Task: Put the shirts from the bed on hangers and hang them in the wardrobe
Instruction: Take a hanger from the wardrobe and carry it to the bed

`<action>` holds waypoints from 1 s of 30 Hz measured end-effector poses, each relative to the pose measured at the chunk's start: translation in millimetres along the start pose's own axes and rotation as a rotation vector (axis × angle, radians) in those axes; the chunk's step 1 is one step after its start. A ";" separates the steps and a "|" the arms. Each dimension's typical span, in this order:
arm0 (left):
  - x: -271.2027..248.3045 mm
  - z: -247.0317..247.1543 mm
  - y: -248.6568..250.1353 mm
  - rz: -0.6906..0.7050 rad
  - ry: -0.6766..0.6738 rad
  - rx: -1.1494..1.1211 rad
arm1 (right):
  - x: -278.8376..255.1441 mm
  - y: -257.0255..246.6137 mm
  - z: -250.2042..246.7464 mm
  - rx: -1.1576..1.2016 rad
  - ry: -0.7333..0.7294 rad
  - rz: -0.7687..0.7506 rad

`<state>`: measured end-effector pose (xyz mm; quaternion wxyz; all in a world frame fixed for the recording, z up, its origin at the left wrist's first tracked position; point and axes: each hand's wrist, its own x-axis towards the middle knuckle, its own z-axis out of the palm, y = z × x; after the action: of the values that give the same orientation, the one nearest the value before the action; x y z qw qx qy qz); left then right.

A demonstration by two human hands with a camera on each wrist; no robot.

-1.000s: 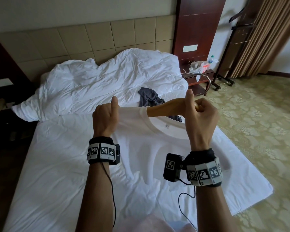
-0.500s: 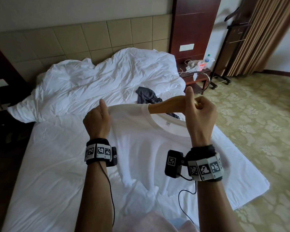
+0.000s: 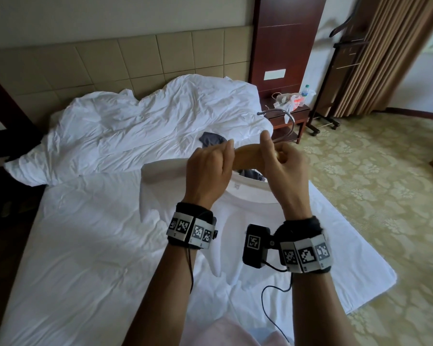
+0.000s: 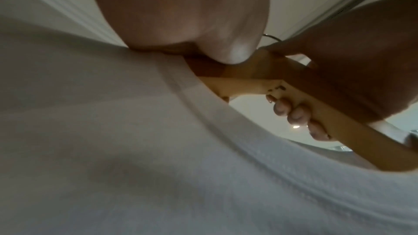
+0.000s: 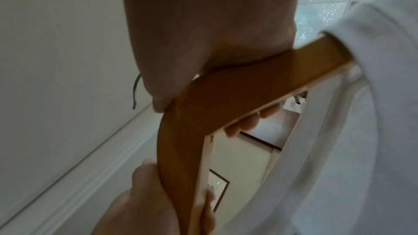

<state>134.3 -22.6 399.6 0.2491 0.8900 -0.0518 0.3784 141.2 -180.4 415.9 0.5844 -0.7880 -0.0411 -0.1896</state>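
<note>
Both hands are raised over the bed [image 3: 90, 258]. The right hand [image 3: 283, 168] grasps the wooden hanger [image 3: 245, 156] at its middle, and the left hand [image 3: 208, 171] fingers pinch beside the collar of the white shirt [image 3: 238, 221], which hangs from the hanger.

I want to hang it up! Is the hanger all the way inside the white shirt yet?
Only partly. One arm of the wooden hanger is inside the white shirt; its middle, gripped by the right hand, is still outside the collar.
</note>
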 end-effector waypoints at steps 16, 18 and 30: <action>-14.2 -43.6 -17.3 -0.157 0.134 -0.065 | -31.2 -10.3 3.5 -0.024 -0.381 -0.080; -16.0 -50.7 -15.7 -0.170 0.214 -0.070 | -32.1 -18.1 7.6 -0.022 -0.373 -0.055; -78.9 -108.3 -5.1 -0.294 -0.360 -0.359 | -42.6 -67.7 20.0 0.222 -0.707 0.459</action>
<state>9.7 26.5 406.2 0.4417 0.8824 -0.0317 0.1590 87.4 -133.8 457.6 0.6426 -0.7253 -0.0826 0.2326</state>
